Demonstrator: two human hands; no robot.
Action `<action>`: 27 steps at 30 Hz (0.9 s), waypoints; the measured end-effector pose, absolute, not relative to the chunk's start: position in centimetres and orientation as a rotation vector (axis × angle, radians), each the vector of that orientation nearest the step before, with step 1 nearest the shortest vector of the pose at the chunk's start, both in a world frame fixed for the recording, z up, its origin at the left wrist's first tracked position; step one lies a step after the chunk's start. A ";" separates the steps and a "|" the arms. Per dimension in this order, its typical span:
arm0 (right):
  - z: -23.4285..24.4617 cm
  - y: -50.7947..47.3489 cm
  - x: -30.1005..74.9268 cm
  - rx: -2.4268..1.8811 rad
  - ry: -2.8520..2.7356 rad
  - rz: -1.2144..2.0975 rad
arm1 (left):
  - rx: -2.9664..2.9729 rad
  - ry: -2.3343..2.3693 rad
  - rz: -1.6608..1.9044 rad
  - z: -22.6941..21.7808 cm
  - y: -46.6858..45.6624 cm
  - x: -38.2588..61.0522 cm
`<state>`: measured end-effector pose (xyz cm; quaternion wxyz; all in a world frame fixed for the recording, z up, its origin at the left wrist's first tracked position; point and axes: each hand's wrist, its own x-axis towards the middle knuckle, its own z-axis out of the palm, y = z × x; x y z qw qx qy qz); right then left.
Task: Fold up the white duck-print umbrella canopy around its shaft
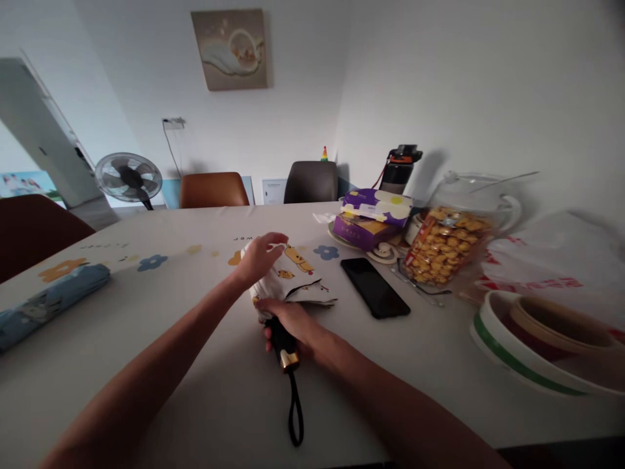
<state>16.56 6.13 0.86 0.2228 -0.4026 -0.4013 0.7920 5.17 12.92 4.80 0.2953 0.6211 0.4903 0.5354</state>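
A folded white umbrella [293,277] with yellow cartoon prints lies on the table in front of me. Its black handle [284,348] has a gold band and a black wrist loop [295,417] trailing toward me. My right hand [288,322] is wrapped round the handle where it meets the canopy. My left hand [258,256] pinches the umbrella's white fabric near its far end. A second folded umbrella [46,303], blue, lies at the table's left edge, away from both hands.
A black phone [374,287] lies right of the umbrella. Beyond it are a purple box [375,207], a glass jar of snacks [446,241], a black bottle [398,169], a plastic bag [551,260] and stacked bowls [532,345]. Chairs [213,189] and a fan [129,177] stand behind the table.
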 end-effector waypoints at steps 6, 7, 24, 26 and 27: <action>0.4 6.7 16.7 -1.089 -1.042 2.279 | 1.898 1.105 0.960 4.9 15.8 8.7; 0.3 6.7 16.8 -1.046 -1.024 2.287 | 1.920 1.108 0.907 4.8 16.4 9.1; 0.7 6.7 17.0 -1.179 -1.043 2.377 | 1.735 1.430 1.659 8.4 9.4 -0.6; 1.0 6.5 17.0 -1.175 -1.039 2.352 | 1.619 1.382 1.752 6.6 7.3 -2.3; 1.0 6.4 16.9 -1.159 -1.032 2.336 | 1.571 1.369 1.790 5.4 6.5 -2.9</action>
